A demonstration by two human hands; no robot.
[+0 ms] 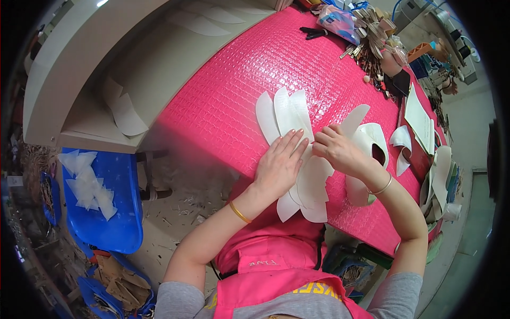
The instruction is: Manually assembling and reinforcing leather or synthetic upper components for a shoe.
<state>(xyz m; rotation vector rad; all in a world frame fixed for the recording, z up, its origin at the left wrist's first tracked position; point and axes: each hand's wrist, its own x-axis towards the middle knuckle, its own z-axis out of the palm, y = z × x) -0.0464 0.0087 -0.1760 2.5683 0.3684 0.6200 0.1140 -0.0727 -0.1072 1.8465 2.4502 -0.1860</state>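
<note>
White curved, leaf-shaped pieces of sheet material (pixel 291 109) lie fanned out on the pink table cover in front of me. My left hand (pixel 280 162) rests flat over them, fingers stretched out. Beside it, my right hand (pixel 337 149) has its fingers curled together at the pieces' inner ends; what they pinch is hidden. More white pieces with stepped edges (pixel 312 189) spread below my hands, near the table's front edge. Just beyond my right hand, a long white piece (pixel 355 120) lies next to a curved white piece with an opening (pixel 366 139).
A pale curved booth (pixel 95 69) stands at left with white pieces (pixel 130 117) inside. A blue chair (pixel 127 212) holds translucent scraps (pixel 90 183). Tools (pixel 372 50), a plastic bag (pixel 340 22) and a paper pad (pixel 419 119) lie along the table's far and right sides.
</note>
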